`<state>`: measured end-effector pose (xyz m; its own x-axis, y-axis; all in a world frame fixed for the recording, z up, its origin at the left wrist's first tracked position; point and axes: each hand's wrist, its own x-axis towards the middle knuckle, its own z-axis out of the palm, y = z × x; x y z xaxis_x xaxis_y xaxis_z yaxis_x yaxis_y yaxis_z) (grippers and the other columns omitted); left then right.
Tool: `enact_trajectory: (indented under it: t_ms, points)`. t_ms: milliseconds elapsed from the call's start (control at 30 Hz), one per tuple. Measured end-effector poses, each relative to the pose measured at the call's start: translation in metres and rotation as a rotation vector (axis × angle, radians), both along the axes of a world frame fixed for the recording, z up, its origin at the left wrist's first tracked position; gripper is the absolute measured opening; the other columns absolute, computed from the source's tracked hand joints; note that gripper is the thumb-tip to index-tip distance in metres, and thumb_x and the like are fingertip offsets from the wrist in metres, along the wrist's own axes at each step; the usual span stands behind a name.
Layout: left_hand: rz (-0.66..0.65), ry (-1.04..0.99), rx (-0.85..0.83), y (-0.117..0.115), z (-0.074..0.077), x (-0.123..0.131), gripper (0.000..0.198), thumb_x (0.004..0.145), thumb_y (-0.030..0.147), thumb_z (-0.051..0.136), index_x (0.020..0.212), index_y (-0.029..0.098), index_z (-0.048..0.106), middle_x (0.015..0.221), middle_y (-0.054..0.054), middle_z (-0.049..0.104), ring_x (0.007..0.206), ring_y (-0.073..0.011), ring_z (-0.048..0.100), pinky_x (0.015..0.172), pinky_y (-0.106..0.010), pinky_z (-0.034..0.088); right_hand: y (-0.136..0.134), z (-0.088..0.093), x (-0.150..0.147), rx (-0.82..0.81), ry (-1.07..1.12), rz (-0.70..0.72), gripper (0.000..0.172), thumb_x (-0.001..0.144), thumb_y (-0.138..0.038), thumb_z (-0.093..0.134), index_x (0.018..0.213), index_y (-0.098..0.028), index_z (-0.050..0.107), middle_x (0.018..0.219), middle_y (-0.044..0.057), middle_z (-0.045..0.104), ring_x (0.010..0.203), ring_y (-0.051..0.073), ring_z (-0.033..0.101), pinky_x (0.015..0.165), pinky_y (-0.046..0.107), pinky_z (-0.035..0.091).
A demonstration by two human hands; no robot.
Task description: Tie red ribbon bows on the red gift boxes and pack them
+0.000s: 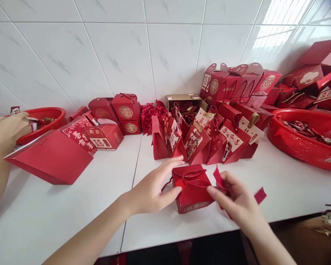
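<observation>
A small red gift box (194,197) with twisted cord handles and a gold emblem stands on the white counter in front of me. My left hand (160,186) is at the box's left side, thumb and fingers apart, with the thumb touching the box. My right hand (238,197) is at the box's right side, its fingers closed on a dark red ribbon (218,177). One ribbon end shows above the fingers and another sticks out past the back of the hand. The right thumb meets the box's edge.
Behind the box stand several filled red gift bags (197,141). A red basket (306,147) of wrapped pieces is at right, another red basket (57,116) at left. Another person's hand (15,127) reaches by a large red box (52,158). Red ribbon bows (153,116) lie near the wall.
</observation>
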<state>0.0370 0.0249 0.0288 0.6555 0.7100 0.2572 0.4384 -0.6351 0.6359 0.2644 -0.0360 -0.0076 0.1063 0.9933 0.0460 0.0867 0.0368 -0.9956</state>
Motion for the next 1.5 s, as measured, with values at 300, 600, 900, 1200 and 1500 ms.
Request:
enact_trajectory:
  t_ms: [300,600,900,1200,1500]
  points:
    - [0.034,0.138,0.014,-0.023,0.032,0.011,0.023,0.088,0.03,0.054,0.07,0.02,0.064,0.066,0.0,0.056,0.061,-0.0121,0.052,0.056,-0.023,0.043,0.015,-0.016,-0.013,0.244,-0.219,0.09,0.029,0.085,-0.038,0.06,0.081,-0.023,0.035,0.072,-0.005,0.036,0.058,0.01,0.032,0.053,0.024,0.034]
    - [0.26,-0.354,-0.588,0.035,0.045,0.022,0.037,0.084,0.044,0.055,0.058,0.018,0.049,0.05,0.005,0.042,0.045,-0.0085,0.045,0.047,-0.022,0.037,0.004,-0.009,0.024,0.073,0.008,0.112,0.041,0.096,-0.051,0.02,0.071,-0.022,0.034,0.068,-0.001,0.034,0.058,0.014,0.027,0.054,0.029,0.03]
    - [0.5,0.049,0.426,0.015,0.016,-0.003,0.023,0.085,0.022,0.049,0.108,0.021,0.053,0.104,-0.007,0.059,0.101,-0.0229,0.058,0.088,-0.038,0.05,0.016,0.023,0.017,-0.032,-0.255,0.226,0.047,0.089,-0.056,0.047,0.06,-0.021,0.036,0.059,-0.003,0.03,0.055,0.011,0.027,0.05,0.025,0.026]
    - [0.127,0.155,-0.105,-0.014,-0.002,-0.007,0.043,0.094,0.022,0.041,0.136,0.029,0.042,0.138,-0.007,0.049,0.129,-0.0239,0.045,0.108,-0.043,0.043,0.034,0.03,-0.003,-0.078,-0.248,0.431,0.043,0.09,-0.048,0.047,0.059,-0.02,0.037,0.06,-0.003,0.03,0.055,0.01,0.026,0.049,0.024,0.025]
    - [0.069,0.057,-0.177,-0.015,-0.003,-0.007,0.03,0.093,0.025,0.045,0.12,0.026,0.057,0.139,-0.007,0.045,0.132,-0.0241,0.04,0.111,-0.043,0.038,0.029,0.033,-0.004,-0.124,-0.305,0.499,0.043,0.092,-0.046,0.043,0.06,-0.02,0.033,0.061,-0.003,0.028,0.056,0.01,0.025,0.049,0.024,0.025]
